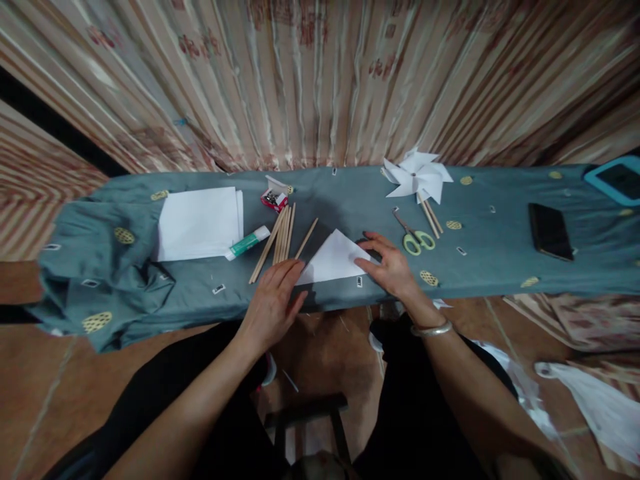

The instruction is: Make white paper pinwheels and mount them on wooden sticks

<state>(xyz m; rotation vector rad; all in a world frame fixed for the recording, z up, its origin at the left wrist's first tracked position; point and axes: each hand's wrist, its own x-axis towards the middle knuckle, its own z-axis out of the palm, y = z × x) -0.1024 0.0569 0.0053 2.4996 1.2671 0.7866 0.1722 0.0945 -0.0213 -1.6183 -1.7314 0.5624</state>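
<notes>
A white sheet of paper, folded into a triangle, lies near the front edge of the cloth-covered table. At its left corner rests my left hand, fingers stretched out and thumb apart. My right hand has its thumb and bent fingers round the right corner. Several wooden sticks lie beside my left hand, one more close to the paper. A green and white glue stick is left of them. Green-handled scissors lie beyond my right hand.
A stack of white paper sits at the left. Behind the sticks stands an open small red box of metal pieces. White paper pinwheels on sticks lie back right. A black phone and a blue-framed device are farther right.
</notes>
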